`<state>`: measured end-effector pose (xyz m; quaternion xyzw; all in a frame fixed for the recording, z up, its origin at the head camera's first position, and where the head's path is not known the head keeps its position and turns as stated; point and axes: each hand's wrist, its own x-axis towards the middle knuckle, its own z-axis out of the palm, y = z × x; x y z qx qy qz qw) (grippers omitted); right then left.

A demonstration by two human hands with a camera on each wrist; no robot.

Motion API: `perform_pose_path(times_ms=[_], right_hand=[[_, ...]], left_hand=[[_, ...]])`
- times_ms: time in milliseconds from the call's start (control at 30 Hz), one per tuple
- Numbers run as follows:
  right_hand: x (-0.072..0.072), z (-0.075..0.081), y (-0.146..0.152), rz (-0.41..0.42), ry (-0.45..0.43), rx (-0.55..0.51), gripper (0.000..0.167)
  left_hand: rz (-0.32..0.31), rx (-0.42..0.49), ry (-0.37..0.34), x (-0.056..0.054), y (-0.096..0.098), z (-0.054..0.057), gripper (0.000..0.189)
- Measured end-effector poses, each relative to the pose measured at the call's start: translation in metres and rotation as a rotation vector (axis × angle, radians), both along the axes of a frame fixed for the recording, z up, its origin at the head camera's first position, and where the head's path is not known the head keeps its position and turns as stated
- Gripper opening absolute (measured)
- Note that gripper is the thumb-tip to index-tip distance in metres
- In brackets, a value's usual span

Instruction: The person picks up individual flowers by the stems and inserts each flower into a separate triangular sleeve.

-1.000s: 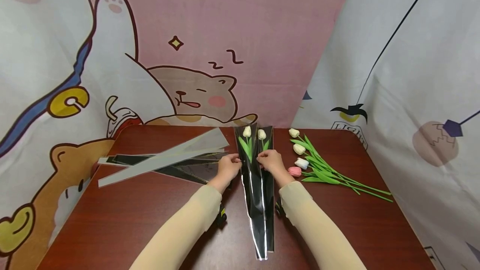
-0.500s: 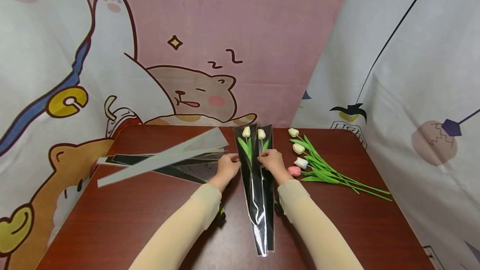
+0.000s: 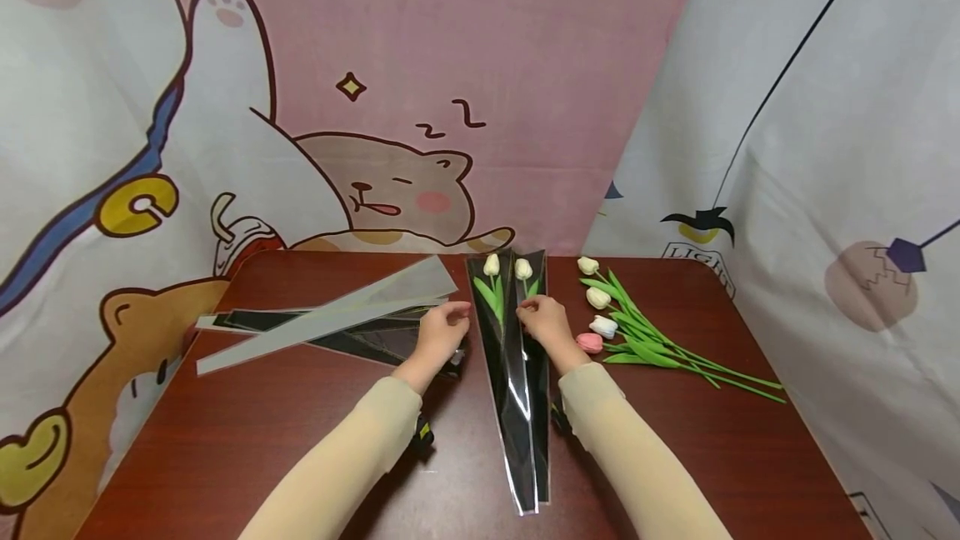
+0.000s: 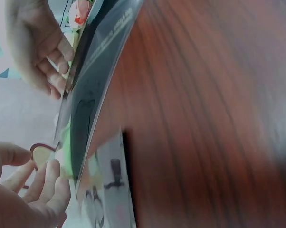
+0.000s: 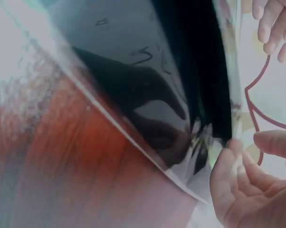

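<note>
Two black-and-clear flower sleeves stand side by side mid-table in the head view, partly overlapping. The left flower sleeve [image 3: 507, 423] holds a white tulip [image 3: 491, 265] with green leaves; the right flower sleeve [image 3: 541, 440] holds another white tulip [image 3: 523, 269]. My right hand [image 3: 546, 322] pinches the right edge of the left sleeve; wrinkles gather by the fingertip in the right wrist view. Just left of that sleeve is my left hand [image 3: 442, 330], its fingers loosely bent and apart from the film. In the left wrist view, nothing lies between the left hand's [image 4: 29, 190] fingers.
Several loose flower sleeves [image 3: 352, 315], some frosted and some black, lie crossed at the left. Several tulips [image 3: 645, 344] rest at the right, with white heads and one pink head [image 3: 589, 343]. Behind the dark wooden table [image 3: 675, 457] hangs a cartoon-print cloth [image 3: 555, 107].
My left hand has come off the left edge of the sleeve and moved a little to the left. My right hand stays at the right edge. The sleeves have barely shifted.
</note>
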<state>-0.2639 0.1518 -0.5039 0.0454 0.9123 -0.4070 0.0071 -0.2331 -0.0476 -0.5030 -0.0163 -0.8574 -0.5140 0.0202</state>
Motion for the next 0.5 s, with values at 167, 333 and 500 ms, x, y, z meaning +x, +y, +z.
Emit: perform_pose_path(times_ms=[167, 333, 500], right_hand=[[0.007, 0.008, -0.004, 0.004, 0.013, 0.052, 0.029], [0.025, 0.017, -0.016, 0.082, -0.13, -0.273, 0.032], [0.043, 0.017, -0.025, 0.193, -0.374, -0.664, 0.042]], left_hand=[[-0.093, -0.095, 0.089, 0.005, -0.022, 0.004, 0.03], [-0.199, -0.331, 0.13, 0.012, -0.045, 0.007, 0.036], [-0.319, -0.528, 0.151, 0.017, -0.06, 0.005, 0.042]])
